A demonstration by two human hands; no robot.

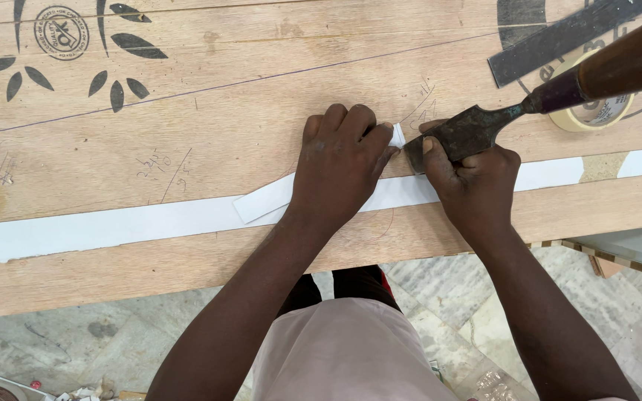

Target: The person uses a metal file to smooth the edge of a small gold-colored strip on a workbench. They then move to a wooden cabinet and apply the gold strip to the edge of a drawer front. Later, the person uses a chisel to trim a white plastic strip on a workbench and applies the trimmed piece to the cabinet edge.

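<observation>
A long white strip (150,221) runs across a plywood sheet (209,126). My left hand (339,167) pinches a lifted white end of the strip (397,134) between its fingers, and a loose piece of strip (261,200) sticks out under my wrist. My right hand (473,186) grips the metal blade of a chisel (469,132) low down, with the blade edge against the strip beside my left fingers. The chisel's brown wooden handle (629,59) points up to the right.
A roll of masking tape (596,111) lies on the plywood at the right, under the chisel handle. A dark metal ruler (559,37) lies at the top right. Below the plywood's near edge is a marble floor (76,334) with small scraps.
</observation>
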